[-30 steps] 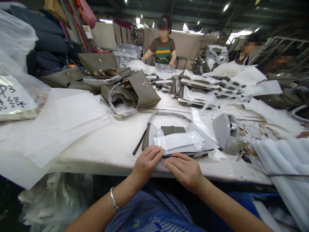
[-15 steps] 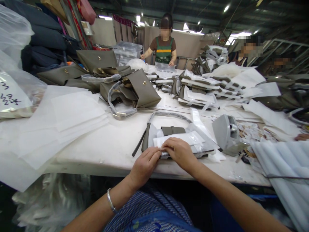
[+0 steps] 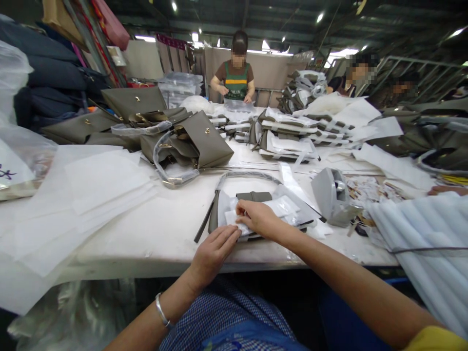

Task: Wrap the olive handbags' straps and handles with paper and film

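An olive-grey handbag [image 3: 254,196] lies on the table in front of me, partly covered by white wrapping sheets [image 3: 287,207]. Its plastic-wrapped handle [image 3: 248,175] arches toward the far side, and a dark strap sticks out at its left. My left hand [image 3: 214,251] rests on the bag's near left edge with its fingers stretched out flat. Just above those fingertips, my right hand [image 3: 259,219] has thumb and fingers pinched together at the white wrapping. Whatever sits between the right fingertips is too small to make out.
Unwrapped olive handbags [image 3: 204,141] stand back left, beside loose white sheets [image 3: 106,178]. Wrapped bags [image 3: 288,146] are stacked farther back. A grey tape-dispenser-like object [image 3: 323,195] is right of the bag, near a white foam roll [image 3: 413,229]. A co-worker [image 3: 237,78] stands across the table.
My right hand has lifted slightly off the near edge, away from the left fingertips. My left fingers have straightened out over the edge. The camera view has shifted a little.
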A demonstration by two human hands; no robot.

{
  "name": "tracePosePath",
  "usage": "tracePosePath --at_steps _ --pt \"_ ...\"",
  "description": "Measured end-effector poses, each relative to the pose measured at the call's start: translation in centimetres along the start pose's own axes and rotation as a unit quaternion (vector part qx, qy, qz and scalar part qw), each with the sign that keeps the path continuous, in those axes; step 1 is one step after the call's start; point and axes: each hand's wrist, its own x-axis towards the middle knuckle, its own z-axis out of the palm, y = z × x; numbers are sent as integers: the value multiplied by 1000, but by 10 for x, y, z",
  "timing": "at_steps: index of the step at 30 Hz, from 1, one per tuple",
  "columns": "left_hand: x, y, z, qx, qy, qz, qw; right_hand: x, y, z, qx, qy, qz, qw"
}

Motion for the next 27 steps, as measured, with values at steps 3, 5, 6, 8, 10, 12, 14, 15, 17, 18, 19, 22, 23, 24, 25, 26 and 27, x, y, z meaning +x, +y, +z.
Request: tracePosePath --at_steps 3,5,6,8,10,12,14,15,17,18,19,22,23,24,25,26,27 --pt "2 1 0 19 1 -9 1000 3 0 2 -16 17 -10 1000" --pt "4 2 0 31 -2 -12 999 1 1 2 -17 23 -17 999" --pt "4 2 0 37 -4 -11 999 -1 2 1 -16 27 -21 999" --pt "5 2 0 48 -8 -10 999 -9 4 -1 -3 47 -35 998" --pt "5 1 1 57 -7 -6 998 -21 5 -1 12 83 -44 995" --pt "5 1 2 60 -2 -2 998 -34 5 1 9 121 -46 992" --pt "5 2 2 57 3 1 998 -44 3 3 -14 141 -47 989" --pt "5 3 2 55 4 0 998 -47 2 4 -23 143 -49 988" --pt "5 4 1 52 4 -4 999 -49 0 4 -25 133 -46 990" --pt "5 4 1 52 4 -7 999 -48 -1 4 -21 122 -40 991" --pt "5 5 1 52 5 -9 999 -46 -3 3 -15 110 -32 993" --pt "5 6 0 50 14 -16 998 -40 -7 -3 -2 70 -5 998" --pt "5 6 0 49 14 -21 999 -39 -8 -5 0 59 4 998" --pt "5 6 0 47 12 -26 998 -38 -9 -7 2 51 14 999" --pt "5 6 0 46 12 -33 998 -37 -10 -8 3 46 23 999" --pt "5 6 1 46 11 -38 998 -37 -11 -9 2 43 30 999" --pt "5 6 1 45 11 -42 998 -37 -12 -10 0 41 35 999"
